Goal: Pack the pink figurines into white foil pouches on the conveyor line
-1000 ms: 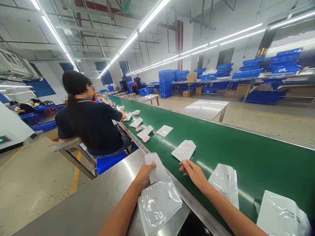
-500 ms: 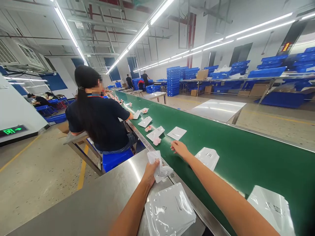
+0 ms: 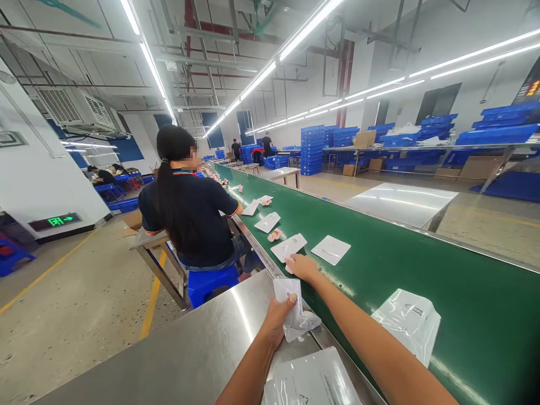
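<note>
My left hand [image 3: 278, 318] is closed around a white plastic pouch [image 3: 292, 292], thumb on its front, above the edge of the metal table. On the green belt, my right hand [image 3: 302, 267] has its fingers closed on a small pink item [image 3: 289, 269], mostly hidden under the fingertips. A flat white pouch [image 3: 291, 246] lies just past those fingers, and another white pouch [image 3: 331, 249] lies to their right. Close to my left forearm, a stack of white pouches [image 3: 312, 377] rests on the table, cut off by the lower frame edge.
The green conveyor belt [image 3: 392, 253] runs away from me, bearing a larger pouch pile [image 3: 409, 323] and further pink pieces [image 3: 274, 235]. A co-worker [image 3: 189, 208] sits on a blue stool [image 3: 211, 284] at left. A metal table [image 3: 181, 349] is in front of me.
My right hand has reached leftward to the pink item and closed on it. The left hand still holds its pouch. The view has turned slightly left.
</note>
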The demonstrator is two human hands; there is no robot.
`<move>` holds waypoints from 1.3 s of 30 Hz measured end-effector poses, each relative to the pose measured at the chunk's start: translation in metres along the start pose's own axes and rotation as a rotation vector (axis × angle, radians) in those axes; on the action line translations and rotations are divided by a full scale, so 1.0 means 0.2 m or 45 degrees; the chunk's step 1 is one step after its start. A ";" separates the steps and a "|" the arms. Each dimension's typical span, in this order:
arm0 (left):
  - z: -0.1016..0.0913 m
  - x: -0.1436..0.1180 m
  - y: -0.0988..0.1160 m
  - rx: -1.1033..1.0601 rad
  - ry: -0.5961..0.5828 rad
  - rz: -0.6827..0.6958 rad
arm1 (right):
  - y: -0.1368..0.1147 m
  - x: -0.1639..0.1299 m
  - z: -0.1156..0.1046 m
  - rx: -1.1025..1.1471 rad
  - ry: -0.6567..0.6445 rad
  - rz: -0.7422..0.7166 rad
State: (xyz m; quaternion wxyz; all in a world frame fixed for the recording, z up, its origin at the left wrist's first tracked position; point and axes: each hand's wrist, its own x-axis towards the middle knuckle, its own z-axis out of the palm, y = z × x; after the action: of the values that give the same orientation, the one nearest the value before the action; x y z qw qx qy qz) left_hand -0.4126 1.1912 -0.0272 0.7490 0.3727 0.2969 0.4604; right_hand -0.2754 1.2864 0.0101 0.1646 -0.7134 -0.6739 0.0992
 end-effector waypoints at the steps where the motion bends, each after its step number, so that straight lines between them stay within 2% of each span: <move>1: 0.00 0.00 0.00 0.002 -0.010 -0.006 | 0.01 -0.03 0.00 -0.043 0.016 -0.030; 5: 0.00 0.00 0.01 0.006 -0.016 -0.018 | 0.06 -0.19 -0.04 -0.206 0.114 -0.116; 8: -0.01 0.00 0.00 0.016 -0.011 -0.015 | 0.10 -0.28 -0.08 -0.264 0.111 -0.181; 14: 0.01 -0.01 0.00 0.010 0.002 -0.001 | 0.17 -0.38 -0.09 -0.162 0.076 -0.407; 19: 0.03 -0.03 0.02 0.022 0.006 0.023 | 0.20 -0.47 -0.09 -0.018 0.172 -0.329; 21: 0.04 -0.03 0.02 0.075 0.001 0.031 | 0.20 -0.52 -0.17 0.042 0.221 -0.251; 24: 0.07 -0.05 0.05 0.202 0.001 0.085 | 0.15 -0.60 -0.36 0.324 0.284 -0.148; 27: 0.13 -0.09 0.09 0.398 -0.072 0.181 | 0.05 -0.71 -0.56 0.642 0.269 -0.172; 29: 0.18 -0.12 0.12 0.576 -0.155 0.253 | -0.01 -0.79 -0.66 0.655 0.206 -0.198; 31: 0.23 -0.17 0.15 0.735 -0.194 0.307 | -0.05 -0.86 -0.72 0.544 0.142 -0.186; 34: 0.28 -0.22 0.15 0.885 -0.204 0.319 | -0.06 -0.93 -0.75 0.349 0.095 -0.185; 39: 0.35 -0.26 0.14 0.933 -0.302 0.333 | -0.04 -1.00 -0.78 0.315 0.183 -0.329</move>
State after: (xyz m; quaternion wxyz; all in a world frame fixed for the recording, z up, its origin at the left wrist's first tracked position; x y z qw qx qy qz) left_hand -0.3908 1.1329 0.0392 0.5309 0.7000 0.3030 0.3694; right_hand -0.2407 1.0717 0.1406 0.3100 -0.6004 -0.7293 0.1080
